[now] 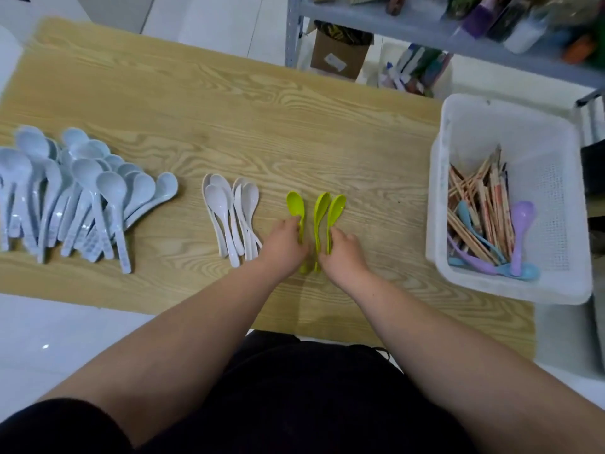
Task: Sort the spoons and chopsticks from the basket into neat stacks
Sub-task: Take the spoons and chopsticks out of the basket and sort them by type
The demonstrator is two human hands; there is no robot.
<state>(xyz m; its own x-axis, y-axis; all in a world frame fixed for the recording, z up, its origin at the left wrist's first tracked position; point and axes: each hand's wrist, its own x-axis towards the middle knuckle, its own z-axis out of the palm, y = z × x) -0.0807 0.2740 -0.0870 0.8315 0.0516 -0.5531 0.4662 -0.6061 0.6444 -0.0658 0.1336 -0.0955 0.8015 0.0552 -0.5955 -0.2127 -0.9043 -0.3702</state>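
Wood-grain table (196, 103) | left hand (286, 245) grips one glossy lime spoon (295, 206) | right hand (343, 255) grips lime spoon pair (337, 208)

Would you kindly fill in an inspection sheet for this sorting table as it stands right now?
Surface: wood-grain table, dry and unmarked where visible.
Job's things: loose pile of pale blue spoons at the left; white spoons grouped at centre; three green spoons side by side, bowls pointing away; white basket at the right with chopsticks and pastel spoons inside it, unsorted.
Clutter: nothing seen.
Grippers: left hand grips the leftmost green spoon's handle; right hand grips the other two handles.
Cables: nothing seen.
Surroundings: metal shelving behind the table, holding blurred goods, cardboard box beneath; white floor.
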